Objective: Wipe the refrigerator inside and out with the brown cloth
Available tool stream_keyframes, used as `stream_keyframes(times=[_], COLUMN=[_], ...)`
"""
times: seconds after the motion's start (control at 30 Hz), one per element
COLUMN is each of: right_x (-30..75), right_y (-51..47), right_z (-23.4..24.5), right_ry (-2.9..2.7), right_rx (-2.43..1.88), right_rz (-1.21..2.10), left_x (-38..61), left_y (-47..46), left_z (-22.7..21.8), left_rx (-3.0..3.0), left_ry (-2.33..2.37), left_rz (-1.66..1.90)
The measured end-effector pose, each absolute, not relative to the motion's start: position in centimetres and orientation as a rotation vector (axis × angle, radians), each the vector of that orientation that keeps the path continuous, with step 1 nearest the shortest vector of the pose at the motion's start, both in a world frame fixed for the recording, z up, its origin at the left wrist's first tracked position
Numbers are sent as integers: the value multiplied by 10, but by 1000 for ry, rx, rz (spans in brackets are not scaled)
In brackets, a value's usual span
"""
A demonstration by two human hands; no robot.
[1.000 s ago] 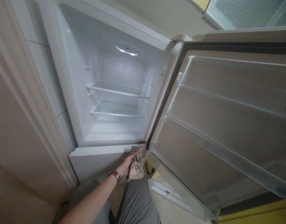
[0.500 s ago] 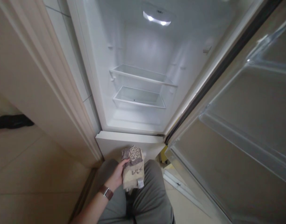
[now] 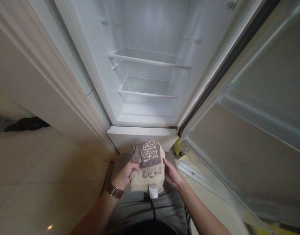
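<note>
A folded beige and brown towel (image 3: 150,166) with a swirl pattern and a white label is held over my lap. My left hand (image 3: 126,174), below a brown-strapped watch, grips its left side with the thumb on top. At the towel's right edge my right hand (image 3: 171,173) holds on, its fingers partly hidden beneath the cloth. Just beyond stands an open refrigerator (image 3: 150,114) with a lower glass shelf (image 3: 150,86) and an upper glass shelf (image 3: 150,58).
The refrigerator door (image 3: 248,143) swings wide on the right, with clear door bins. A white strip (image 3: 194,174) lies on the floor beneath it. To the left rises a door frame (image 3: 54,75), and a black item (image 3: 28,124) rests on the tiled floor beyond.
My right hand has come into view and taken the towel's right side. The towel looks wider and nearer. My view has tipped downward, so the refrigerator's lamp is out of sight.
</note>
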State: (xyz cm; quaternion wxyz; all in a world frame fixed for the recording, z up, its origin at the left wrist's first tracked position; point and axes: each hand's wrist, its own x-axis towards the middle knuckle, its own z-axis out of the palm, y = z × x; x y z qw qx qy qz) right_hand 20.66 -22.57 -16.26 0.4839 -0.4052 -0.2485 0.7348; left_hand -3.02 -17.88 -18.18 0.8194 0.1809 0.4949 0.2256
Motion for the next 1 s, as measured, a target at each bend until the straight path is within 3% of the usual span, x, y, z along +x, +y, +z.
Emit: stream_keyframes(times=[0.1, 0.23, 0.47, 0.63, 1.0], right_x=[188, 189, 208, 209, 189], right_y=[-242, -263, -283, -288, -288], right_z=[-197, -207, -200, -189, -179], right_ry=[-454, -264, -50, -22, -11], right_rx=[-816, -777, -986, -1036, -1043], right_rz=[1991, 1990, 1782, 1678, 1547], left_x=[-37, -27, 6, 20, 30], left_y=[-182, -187, -198, -211, -212], left_z=[-173, -167, -174, -169, -154], left_rx=[399, 444, 972, 1592, 1954], left_ry=[1053, 1017, 1090, 964, 1058], left_rz=[543, 651, 903, 772, 1085])
